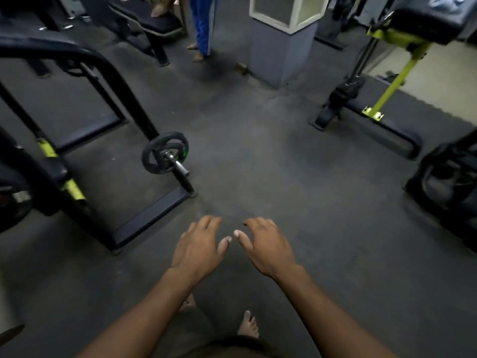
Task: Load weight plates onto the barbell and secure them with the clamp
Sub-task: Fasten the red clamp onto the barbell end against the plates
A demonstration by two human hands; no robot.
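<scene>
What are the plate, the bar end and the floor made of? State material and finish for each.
Weight plate: black and matte, likely rubber-coated or painted iron; no glare on it.
Barbell sleeve: bare metal, probably steel; it shows bright silvery highlights.
Floor: dark grey matting, seemingly rubber; dull, faintly textured, with a toothed interlocking edge at right.

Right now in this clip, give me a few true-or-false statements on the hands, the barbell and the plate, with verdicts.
1. Both hands hold nothing. True: the left hand and right hand hover above the floor with loose fingers.
2. A weight plate sits on the barbell sleeve. True.
3. The right hand grips the plate. False: it is well apart from the plate.
4. The barbell lies to the person's right. False: it is ahead and to the left.
5. The sleeve end beyond the plate is bare. True.
</scene>
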